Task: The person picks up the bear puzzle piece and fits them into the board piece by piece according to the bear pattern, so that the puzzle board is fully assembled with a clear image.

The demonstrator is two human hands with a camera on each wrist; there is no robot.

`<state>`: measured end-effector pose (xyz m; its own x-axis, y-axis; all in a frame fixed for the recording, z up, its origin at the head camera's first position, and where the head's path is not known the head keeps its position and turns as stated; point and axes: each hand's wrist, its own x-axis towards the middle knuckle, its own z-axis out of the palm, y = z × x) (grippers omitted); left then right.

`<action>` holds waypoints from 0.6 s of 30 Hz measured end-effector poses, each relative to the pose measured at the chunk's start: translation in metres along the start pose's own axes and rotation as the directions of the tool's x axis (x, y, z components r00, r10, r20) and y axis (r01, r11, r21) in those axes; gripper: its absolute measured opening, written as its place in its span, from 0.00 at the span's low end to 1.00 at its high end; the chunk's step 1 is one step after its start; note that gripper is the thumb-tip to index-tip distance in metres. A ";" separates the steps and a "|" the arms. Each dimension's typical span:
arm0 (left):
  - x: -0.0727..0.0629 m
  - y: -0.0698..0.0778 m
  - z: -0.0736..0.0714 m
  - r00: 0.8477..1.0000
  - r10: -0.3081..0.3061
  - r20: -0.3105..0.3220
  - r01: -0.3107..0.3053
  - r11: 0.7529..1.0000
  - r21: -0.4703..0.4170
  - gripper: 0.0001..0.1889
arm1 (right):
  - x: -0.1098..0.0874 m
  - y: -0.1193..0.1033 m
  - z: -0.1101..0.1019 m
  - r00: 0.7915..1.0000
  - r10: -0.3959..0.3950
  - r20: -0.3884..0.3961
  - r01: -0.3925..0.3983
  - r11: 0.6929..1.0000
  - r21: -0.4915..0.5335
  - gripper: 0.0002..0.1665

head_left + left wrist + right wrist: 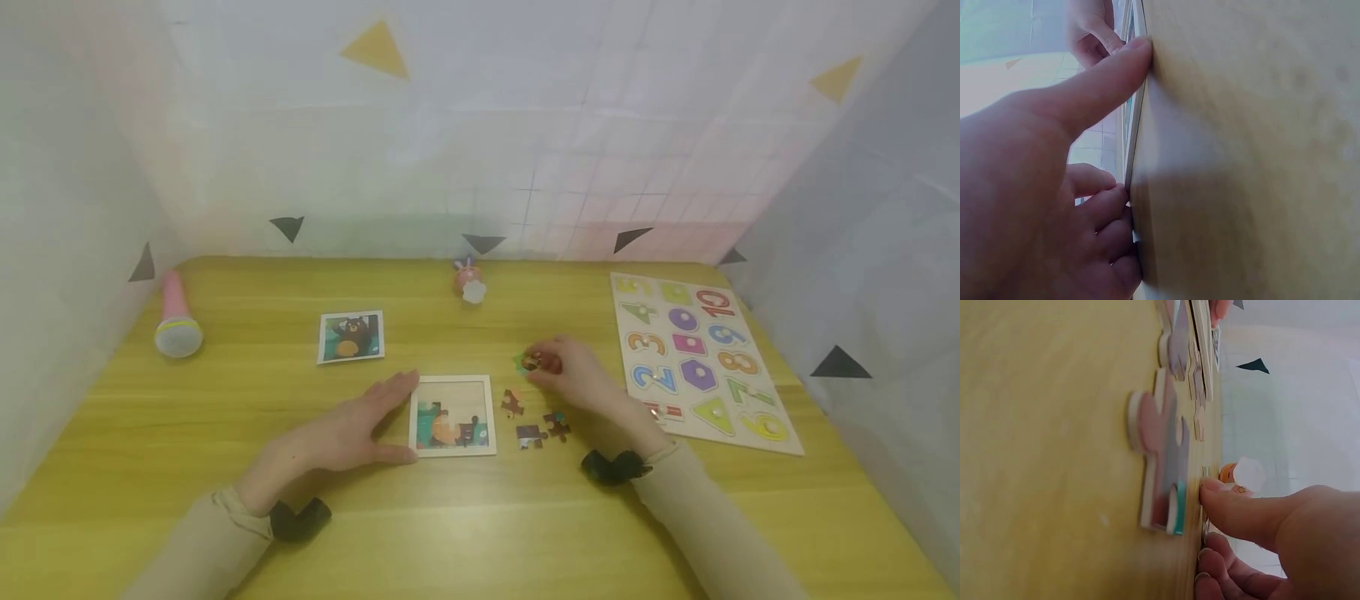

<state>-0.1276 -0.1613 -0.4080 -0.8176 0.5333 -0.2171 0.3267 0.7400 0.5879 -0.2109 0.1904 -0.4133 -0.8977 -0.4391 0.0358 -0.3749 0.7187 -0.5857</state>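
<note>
A square wooden puzzle tray [468,395] lies in front of me, its lower part filled with pieces of a bear picture. My left hand [348,429] is spread along its left side, fingertips at the upper corner and straight thumb [1107,84] at the lower one. Right of the tray, my right hand [577,375] pinches a puzzle piece [528,362] with green and brown on it, low over the table; the fingers partly hide it. Between tray and right hand lie loose pieces: one brown and orange [512,403], one dark with a teal corner [557,425], one greyish-brown [531,437].
A bear picture card [350,337] lies beyond my left hand. At far left is a pink toy microphone [178,327]. A small rabbit-eared toy [469,282] stands at the back. A number-and-shape board [705,362] lies right of my right hand. Patterned cloth walls [480,150] enclose the table.
</note>
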 end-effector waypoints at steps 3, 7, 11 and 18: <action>0.000 0.000 0.000 1.000 0.003 0.002 -0.003 1.000 -0.001 0.55 | 0.000 -0.001 0.000 1.000 -0.005 0.007 0.005 1.000 -0.008 0.19; 0.000 0.000 -0.001 1.000 0.003 0.003 -0.003 1.000 -0.002 0.55 | 0.000 -0.001 0.000 1.000 -0.011 0.023 0.012 1.000 -0.027 0.19; 0.000 0.001 -0.001 1.000 -0.004 0.004 0.004 1.000 -0.004 0.55 | -0.001 -0.003 0.000 0.999 -0.021 0.033 0.022 0.999 -0.036 0.19; 0.000 0.002 -0.002 1.000 0.003 0.003 -0.003 1.000 -0.002 0.55 | -0.003 -0.007 0.000 0.999 -0.013 0.030 0.013 1.000 -0.001 0.16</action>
<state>-0.1274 -0.1608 -0.4055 -0.8151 0.5366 -0.2183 0.3277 0.7378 0.5902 -0.2058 0.1873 -0.4091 -0.8855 -0.4643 0.0185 -0.3863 0.7136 -0.5844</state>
